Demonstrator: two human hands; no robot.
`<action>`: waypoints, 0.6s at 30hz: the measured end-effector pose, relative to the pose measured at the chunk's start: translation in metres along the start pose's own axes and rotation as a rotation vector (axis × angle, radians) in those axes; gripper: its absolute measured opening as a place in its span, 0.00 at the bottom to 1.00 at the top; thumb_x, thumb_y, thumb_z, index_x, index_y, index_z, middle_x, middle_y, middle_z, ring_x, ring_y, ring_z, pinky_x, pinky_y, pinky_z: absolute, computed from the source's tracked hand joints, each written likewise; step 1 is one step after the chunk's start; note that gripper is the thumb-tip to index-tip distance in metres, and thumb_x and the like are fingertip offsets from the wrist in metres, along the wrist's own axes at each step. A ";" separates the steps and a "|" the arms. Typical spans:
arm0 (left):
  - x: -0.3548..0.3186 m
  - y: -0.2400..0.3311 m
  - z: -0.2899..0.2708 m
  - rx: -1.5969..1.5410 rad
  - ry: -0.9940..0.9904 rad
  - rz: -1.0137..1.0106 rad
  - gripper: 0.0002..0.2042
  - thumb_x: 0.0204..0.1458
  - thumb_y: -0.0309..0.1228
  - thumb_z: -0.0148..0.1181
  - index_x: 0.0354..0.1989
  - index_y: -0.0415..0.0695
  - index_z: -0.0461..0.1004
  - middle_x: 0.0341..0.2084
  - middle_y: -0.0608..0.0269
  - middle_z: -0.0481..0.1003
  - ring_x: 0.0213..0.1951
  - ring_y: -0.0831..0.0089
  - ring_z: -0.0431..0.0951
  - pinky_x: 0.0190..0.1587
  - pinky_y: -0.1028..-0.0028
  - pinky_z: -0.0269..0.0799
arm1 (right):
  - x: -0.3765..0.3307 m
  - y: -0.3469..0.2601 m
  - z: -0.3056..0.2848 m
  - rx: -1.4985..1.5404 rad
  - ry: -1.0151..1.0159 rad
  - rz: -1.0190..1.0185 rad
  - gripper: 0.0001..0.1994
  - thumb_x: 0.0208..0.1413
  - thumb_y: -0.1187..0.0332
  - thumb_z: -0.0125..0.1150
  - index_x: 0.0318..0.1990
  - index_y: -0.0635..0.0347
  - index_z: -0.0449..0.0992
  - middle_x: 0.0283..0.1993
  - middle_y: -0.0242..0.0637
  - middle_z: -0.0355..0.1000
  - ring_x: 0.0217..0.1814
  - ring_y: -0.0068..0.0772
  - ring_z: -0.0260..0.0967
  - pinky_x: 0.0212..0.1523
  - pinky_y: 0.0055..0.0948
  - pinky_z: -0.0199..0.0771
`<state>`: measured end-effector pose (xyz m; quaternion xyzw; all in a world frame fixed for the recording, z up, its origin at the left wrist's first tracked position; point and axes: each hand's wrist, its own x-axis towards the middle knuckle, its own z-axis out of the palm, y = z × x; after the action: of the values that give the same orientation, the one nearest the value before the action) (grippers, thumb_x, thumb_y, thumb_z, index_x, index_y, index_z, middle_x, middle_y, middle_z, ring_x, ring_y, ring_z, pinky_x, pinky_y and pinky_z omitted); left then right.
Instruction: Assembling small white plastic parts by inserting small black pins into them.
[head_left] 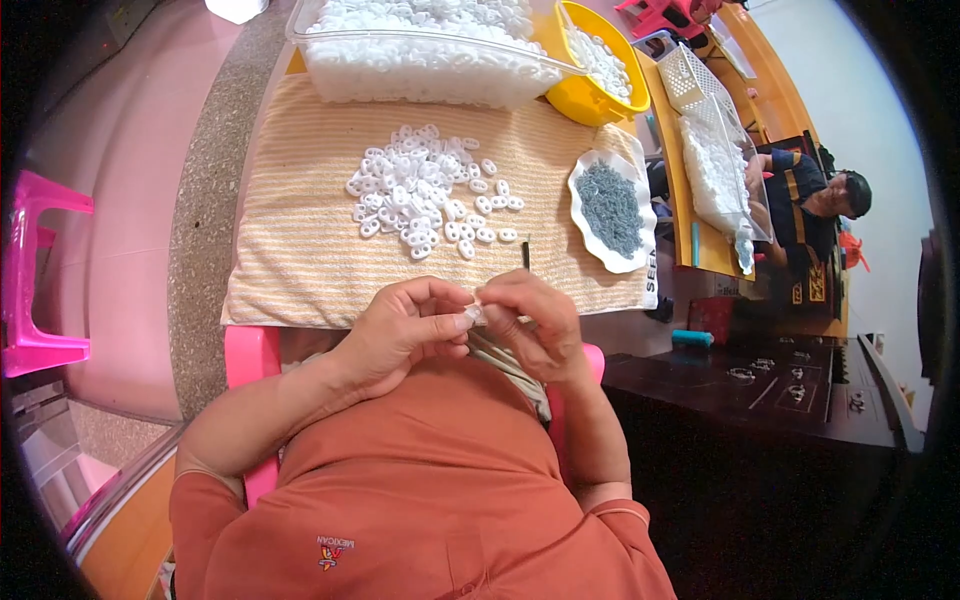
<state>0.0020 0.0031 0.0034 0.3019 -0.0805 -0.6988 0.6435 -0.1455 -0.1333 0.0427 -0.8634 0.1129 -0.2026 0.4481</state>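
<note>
My left hand (405, 325) and my right hand (530, 320) meet just in front of my chest, fingertips pinched together on one small white plastic piece (474, 314). Beyond them, on a yellow striped towel (300, 240), lies a loose pile of several white oval plastic pieces (425, 195). A white scalloped dish (588, 170) holding small grey metal parts (610, 208) sits at the towel's right side. A thin dark pin-like tool (525, 254) lies on the towel between the pile and the dish.
A clear plastic bin (420, 60) full of white pieces stands at the back, with a yellow bowl (600, 100) beside it. A pink stool (40, 280) is at the left. Another person (810, 200) sits at an orange table at the right, near a white basket (700, 80).
</note>
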 end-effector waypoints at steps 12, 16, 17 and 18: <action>-0.001 0.000 0.002 0.056 -0.020 -0.055 0.14 0.55 0.25 0.58 0.49 0.39 0.71 0.34 0.67 0.74 0.34 0.80 0.75 0.40 0.79 0.76 | 0.040 0.050 -0.054 -0.595 -0.024 0.162 0.07 0.48 0.76 0.60 0.37 0.65 0.77 0.31 0.45 0.73 0.33 0.45 0.72 0.36 0.34 0.70; -0.001 -0.002 0.002 0.083 -0.033 -0.051 0.12 0.56 0.26 0.57 0.48 0.40 0.70 0.32 0.68 0.74 0.33 0.81 0.75 0.40 0.79 0.76 | 0.043 0.055 -0.051 -0.634 -0.104 0.200 0.06 0.49 0.75 0.59 0.35 0.64 0.77 0.32 0.46 0.74 0.36 0.49 0.72 0.38 0.37 0.70; 0.000 -0.003 0.001 0.080 -0.030 -0.052 0.12 0.56 0.26 0.57 0.48 0.40 0.70 0.32 0.68 0.74 0.33 0.81 0.75 0.40 0.79 0.76 | 0.043 0.055 -0.050 -0.631 -0.108 0.201 0.06 0.49 0.75 0.59 0.35 0.64 0.77 0.32 0.46 0.74 0.36 0.49 0.72 0.38 0.37 0.70; 0.002 -0.004 -0.001 0.079 -0.038 -0.038 0.12 0.56 0.27 0.57 0.48 0.40 0.70 0.32 0.68 0.74 0.33 0.81 0.76 0.39 0.79 0.75 | 0.044 0.056 -0.049 -0.623 -0.107 0.200 0.06 0.49 0.74 0.59 0.35 0.64 0.78 0.33 0.47 0.74 0.37 0.49 0.72 0.38 0.38 0.70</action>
<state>-0.0011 0.0024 -0.0003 0.3151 -0.1147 -0.7127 0.6162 -0.1286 -0.2174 0.0329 -0.9529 0.2302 -0.0678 0.1853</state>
